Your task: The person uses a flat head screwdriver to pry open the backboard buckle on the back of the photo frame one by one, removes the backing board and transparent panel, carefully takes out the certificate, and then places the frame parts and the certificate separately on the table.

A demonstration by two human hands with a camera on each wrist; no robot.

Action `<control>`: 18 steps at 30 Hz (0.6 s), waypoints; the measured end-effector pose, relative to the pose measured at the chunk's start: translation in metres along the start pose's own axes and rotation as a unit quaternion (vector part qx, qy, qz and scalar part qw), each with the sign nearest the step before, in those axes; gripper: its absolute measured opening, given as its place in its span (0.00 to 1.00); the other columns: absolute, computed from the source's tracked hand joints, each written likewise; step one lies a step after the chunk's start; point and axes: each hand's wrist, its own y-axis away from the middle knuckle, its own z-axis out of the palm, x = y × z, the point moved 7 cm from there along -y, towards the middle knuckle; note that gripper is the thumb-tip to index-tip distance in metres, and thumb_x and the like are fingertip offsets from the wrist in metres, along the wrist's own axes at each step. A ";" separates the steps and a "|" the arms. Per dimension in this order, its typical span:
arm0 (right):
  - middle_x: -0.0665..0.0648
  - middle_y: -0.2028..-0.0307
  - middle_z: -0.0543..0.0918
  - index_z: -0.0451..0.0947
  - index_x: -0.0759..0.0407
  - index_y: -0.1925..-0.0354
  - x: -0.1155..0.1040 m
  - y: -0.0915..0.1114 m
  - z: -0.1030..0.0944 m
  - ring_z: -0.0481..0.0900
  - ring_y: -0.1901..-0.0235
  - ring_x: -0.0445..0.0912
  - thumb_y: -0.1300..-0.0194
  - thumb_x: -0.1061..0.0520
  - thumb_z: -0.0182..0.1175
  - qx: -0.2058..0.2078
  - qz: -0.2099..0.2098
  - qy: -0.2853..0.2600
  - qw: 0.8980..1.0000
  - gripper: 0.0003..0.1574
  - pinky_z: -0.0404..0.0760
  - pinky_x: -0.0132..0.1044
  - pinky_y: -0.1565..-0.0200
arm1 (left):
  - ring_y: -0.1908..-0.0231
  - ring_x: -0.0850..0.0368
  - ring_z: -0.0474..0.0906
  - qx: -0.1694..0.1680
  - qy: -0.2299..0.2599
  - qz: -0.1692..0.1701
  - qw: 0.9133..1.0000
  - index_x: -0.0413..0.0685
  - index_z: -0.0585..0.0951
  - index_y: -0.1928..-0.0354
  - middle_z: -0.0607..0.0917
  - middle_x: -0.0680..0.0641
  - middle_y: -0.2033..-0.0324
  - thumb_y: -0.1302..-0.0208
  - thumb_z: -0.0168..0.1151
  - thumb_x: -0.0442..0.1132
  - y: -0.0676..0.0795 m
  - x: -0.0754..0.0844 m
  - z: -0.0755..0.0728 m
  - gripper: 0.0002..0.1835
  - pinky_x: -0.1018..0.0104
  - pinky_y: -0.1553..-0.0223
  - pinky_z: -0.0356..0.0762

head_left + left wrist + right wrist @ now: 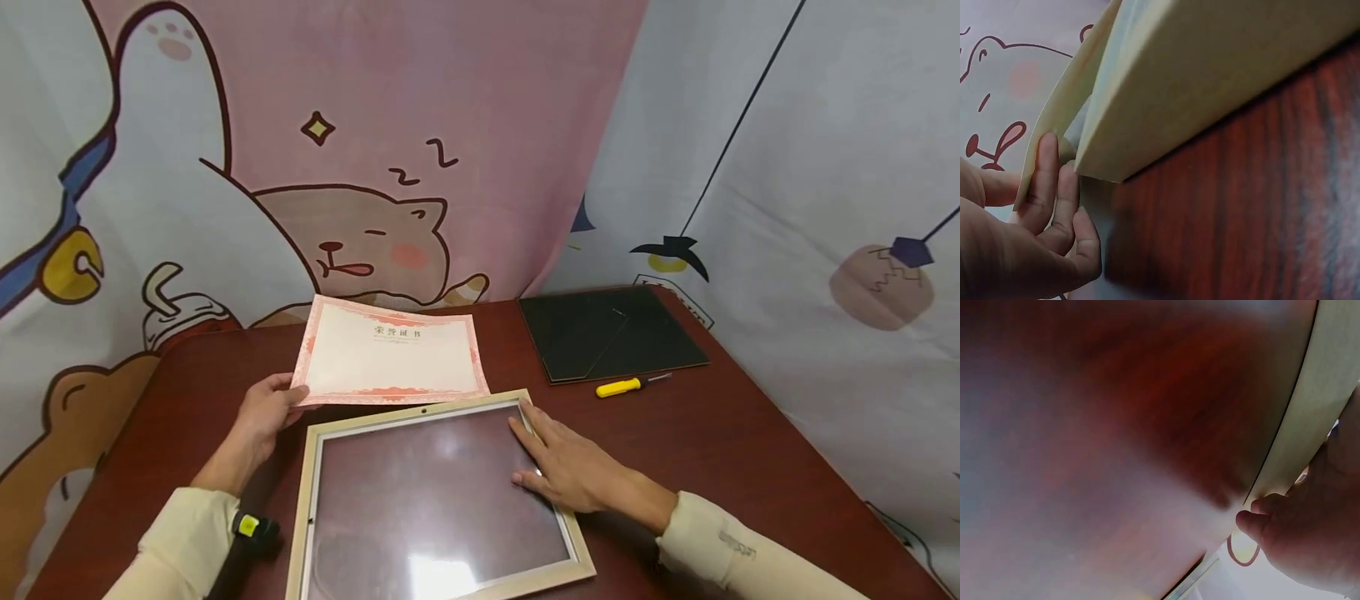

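Observation:
A certificate sheet (pixel 397 362) with a red patterned border is held up behind the frame. My left hand (pixel 268 410) pinches its near left corner, thumb on the printed face and fingers behind, as the left wrist view shows with the paper (pixel 1066 94) bending upward. In front lies a pale wooden picture frame (pixel 300 508) with a clear pane (pixel 435 492) inside. Over the frame's right side my right hand (pixel 573 467) rests with fingers spread, fingertips near its far right corner. In the right wrist view that hand (pixel 1297 531) lies along the frame's side (pixel 1310 406).
A dark backing board (pixel 615 333) lies at the back right of the reddish-brown table (pixel 697 450). Beside its near edge is a screwdriver (pixel 630 386) with a yellow handle. A printed cartoon curtain (pixel 450 100) hangs behind the table.

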 end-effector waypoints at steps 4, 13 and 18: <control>0.62 0.23 0.42 0.50 0.55 0.24 -0.004 0.005 0.002 0.50 0.26 0.55 0.30 0.29 0.45 0.000 0.004 0.006 1.000 0.50 0.59 0.53 0.31 | 0.67 0.68 0.78 -0.001 -0.071 0.009 0.997 0.29 0.62 0.33 0.82 0.51 0.65 0.30 0.54 0.37 -0.001 -0.001 0.005 0.28 0.71 0.61 0.77; 0.62 0.23 0.41 0.49 0.56 0.24 -0.009 0.011 0.003 0.51 0.26 0.56 0.29 0.30 0.43 0.003 0.008 -0.002 1.000 0.49 0.59 0.54 0.31 | 0.62 0.49 0.78 -0.055 -0.236 0.054 0.969 0.26 0.64 0.34 0.82 0.37 0.62 0.33 0.55 0.34 0.004 0.002 0.025 0.28 0.61 0.63 0.74; 0.64 0.24 0.44 0.51 0.58 0.25 -0.010 0.012 0.001 0.53 0.27 0.58 0.29 0.31 0.44 0.015 0.001 -0.005 1.000 0.48 0.61 0.55 0.32 | 0.67 0.51 0.76 -0.080 -0.286 0.092 0.950 0.31 0.66 0.33 0.81 0.40 0.67 0.38 0.59 0.31 0.006 0.005 0.034 0.31 0.61 0.66 0.73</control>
